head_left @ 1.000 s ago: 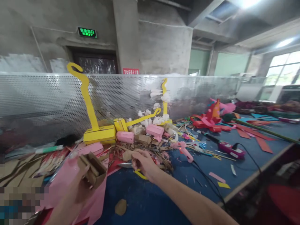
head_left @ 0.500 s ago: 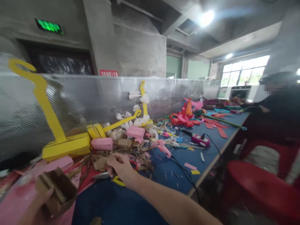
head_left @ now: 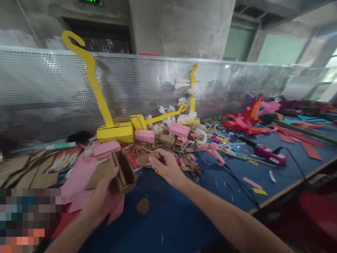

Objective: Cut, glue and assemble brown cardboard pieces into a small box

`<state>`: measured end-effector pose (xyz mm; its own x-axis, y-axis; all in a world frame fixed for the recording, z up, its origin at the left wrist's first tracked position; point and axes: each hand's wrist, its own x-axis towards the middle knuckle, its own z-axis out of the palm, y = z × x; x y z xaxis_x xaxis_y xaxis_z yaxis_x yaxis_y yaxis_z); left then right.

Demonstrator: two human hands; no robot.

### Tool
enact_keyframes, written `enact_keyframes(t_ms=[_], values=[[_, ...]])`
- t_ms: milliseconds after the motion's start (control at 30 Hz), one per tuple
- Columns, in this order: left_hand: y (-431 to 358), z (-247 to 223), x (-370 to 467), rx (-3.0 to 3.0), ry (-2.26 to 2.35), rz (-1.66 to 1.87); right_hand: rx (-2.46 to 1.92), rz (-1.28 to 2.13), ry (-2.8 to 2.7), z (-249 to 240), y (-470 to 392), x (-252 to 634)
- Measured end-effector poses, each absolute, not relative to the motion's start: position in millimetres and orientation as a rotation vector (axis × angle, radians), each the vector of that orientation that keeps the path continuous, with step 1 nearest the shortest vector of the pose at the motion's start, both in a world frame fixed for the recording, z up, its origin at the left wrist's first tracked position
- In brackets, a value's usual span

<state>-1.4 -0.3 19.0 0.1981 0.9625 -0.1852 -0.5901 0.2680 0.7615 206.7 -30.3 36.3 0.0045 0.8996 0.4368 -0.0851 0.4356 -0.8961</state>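
My left hand (head_left: 106, 188) is closed around a small open cardboard box (head_left: 127, 186), which is tilted so its hollow inside shows. Pinched between the thumb and fingers of my right hand (head_left: 170, 168) is a flat brown cardboard piece (head_left: 144, 160) with a rounded end. It is just to the right of the box and apart from it. Beneath my right hand, a bit of yellow handle (head_left: 159, 174) shows, mostly hidden. A small rounded cardboard piece (head_left: 143, 206) lies on the blue tabletop (head_left: 179, 214) below both hands.
Yellow hook-shaped pieces on boxes (head_left: 116, 131) stand along a perforated metal screen (head_left: 147, 84). Pink blocks (head_left: 179, 130) and cardboard scraps lie before them. A pink glue gun (head_left: 214, 153) and a purple corded tool (head_left: 271, 154) lie right. Pink sheets (head_left: 79, 175) spread left.
My view has turned left and down. The left hand has brought the box up and inward, closer to my right hand. My right hand now holds the flat cardboard piece raised above the scraps.
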Motion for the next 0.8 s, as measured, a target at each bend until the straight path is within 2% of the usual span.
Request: enact_keyframes(t_ms=[333, 800], values=[[-17.5, 26.8, -7.9, 0.721, 0.758, 0.861, -0.837, 0.835, -1.632, 47.5, -59.2, 198.5], [-24.6, 28.1, -1.9, 0.772, 0.809, 0.774, -0.956, 0.65, -1.713, 51.7, -64.0, 190.6]])
